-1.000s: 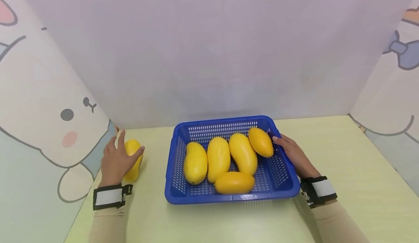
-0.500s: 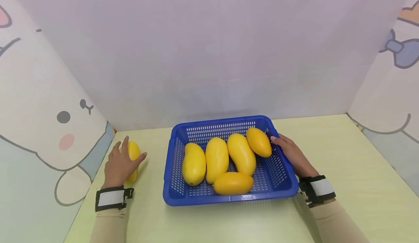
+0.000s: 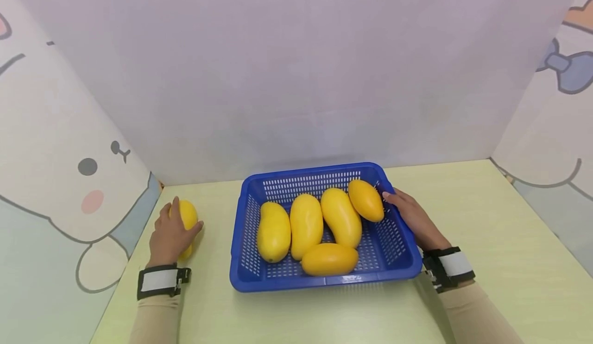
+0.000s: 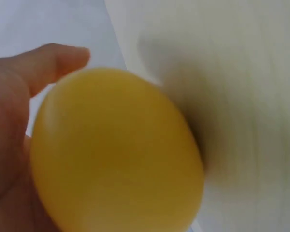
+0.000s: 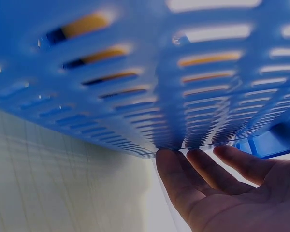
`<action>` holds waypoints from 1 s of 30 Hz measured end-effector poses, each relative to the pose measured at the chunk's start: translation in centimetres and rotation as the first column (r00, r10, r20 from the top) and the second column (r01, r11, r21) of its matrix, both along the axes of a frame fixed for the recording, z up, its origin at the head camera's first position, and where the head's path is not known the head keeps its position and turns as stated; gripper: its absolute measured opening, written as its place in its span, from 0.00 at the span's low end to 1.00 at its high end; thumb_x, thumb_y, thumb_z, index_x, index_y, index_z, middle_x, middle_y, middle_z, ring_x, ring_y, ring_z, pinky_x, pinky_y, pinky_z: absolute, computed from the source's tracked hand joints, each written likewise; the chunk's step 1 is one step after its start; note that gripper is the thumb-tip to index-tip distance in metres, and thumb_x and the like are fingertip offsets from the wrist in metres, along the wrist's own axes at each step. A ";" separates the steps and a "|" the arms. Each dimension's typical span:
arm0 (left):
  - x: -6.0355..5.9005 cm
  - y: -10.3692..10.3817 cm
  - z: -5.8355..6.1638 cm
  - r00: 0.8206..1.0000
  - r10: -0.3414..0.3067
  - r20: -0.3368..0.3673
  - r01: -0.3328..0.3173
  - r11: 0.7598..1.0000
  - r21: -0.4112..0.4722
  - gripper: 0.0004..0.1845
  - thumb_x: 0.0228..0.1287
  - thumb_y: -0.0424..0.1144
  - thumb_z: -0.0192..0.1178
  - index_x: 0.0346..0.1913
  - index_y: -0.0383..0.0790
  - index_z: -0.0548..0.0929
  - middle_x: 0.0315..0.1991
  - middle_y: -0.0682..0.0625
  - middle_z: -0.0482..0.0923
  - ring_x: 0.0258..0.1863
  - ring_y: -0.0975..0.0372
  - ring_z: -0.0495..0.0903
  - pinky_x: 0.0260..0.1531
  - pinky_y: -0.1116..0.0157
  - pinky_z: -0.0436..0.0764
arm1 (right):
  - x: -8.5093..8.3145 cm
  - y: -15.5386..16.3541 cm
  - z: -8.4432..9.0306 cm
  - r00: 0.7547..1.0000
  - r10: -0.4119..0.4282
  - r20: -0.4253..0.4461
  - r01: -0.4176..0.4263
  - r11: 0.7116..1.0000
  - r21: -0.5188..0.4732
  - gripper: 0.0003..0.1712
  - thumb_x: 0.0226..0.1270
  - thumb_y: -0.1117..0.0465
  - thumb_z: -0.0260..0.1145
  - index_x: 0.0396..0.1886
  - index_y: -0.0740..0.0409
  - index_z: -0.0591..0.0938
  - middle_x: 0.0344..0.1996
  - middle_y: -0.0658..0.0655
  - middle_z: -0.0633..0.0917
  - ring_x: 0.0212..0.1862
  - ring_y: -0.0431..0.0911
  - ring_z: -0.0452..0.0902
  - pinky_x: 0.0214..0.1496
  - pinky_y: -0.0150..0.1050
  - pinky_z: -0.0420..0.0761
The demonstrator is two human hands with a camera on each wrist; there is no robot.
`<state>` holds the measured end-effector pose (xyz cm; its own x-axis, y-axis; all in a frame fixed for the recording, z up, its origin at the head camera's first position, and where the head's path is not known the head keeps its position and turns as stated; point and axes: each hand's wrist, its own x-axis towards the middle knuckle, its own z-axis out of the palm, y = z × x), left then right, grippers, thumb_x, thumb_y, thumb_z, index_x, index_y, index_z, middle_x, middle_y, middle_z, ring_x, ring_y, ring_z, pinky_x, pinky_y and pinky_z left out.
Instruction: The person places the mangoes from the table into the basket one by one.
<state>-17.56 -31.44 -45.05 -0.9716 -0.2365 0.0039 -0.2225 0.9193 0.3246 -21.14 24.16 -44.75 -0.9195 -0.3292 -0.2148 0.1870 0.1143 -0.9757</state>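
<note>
While the right hand (image 3: 412,219) stays flat against the basket (image 3: 394,241), left-hand fingers (image 3: 175,211) (curled) now grip the mango (image 3: 189,215).

I can read no words, numbers or brand marks anywhere in front of me. There is a small raised marking on the front rim of the blue basket (image 3: 345,279), but it is too small for me to make out. The side walls carry only cartoon drawings, with no lettering on them.
</note>
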 end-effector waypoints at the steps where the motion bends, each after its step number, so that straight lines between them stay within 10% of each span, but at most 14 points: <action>1: 0.0 0.0 0.0 1.000 0.006 0.006 -0.006 1.000 0.012 0.52 0.65 0.51 0.62 0.79 0.30 0.45 0.73 0.23 0.48 0.65 0.27 0.59 0.51 0.30 0.72 | 0.0 0.0 0.0 1.000 0.002 0.000 -0.002 1.000 -0.001 0.42 0.79 0.38 0.48 0.83 0.52 0.52 0.57 0.71 0.76 0.46 0.60 0.84 0.44 0.54 0.86; 30: 0.2 0.3 1.4 0.995 0.004 -0.101 -0.001 0.999 0.034 0.48 0.60 0.43 0.67 0.78 0.30 0.54 0.71 0.24 0.54 0.60 0.30 0.65 0.51 0.33 0.74 | -0.1 0.0 0.1 1.000 -0.012 0.007 0.012 0.999 0.040 0.44 0.78 0.37 0.48 0.82 0.54 0.52 0.59 0.72 0.75 0.46 0.58 0.84 0.44 0.52 0.87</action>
<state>-17.39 -31.13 -43.69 -0.9660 -0.2407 0.0938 -0.1894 0.9068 0.3765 -21.20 24.18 -44.63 -0.9218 -0.3091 -0.2341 0.1953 0.1514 -0.9690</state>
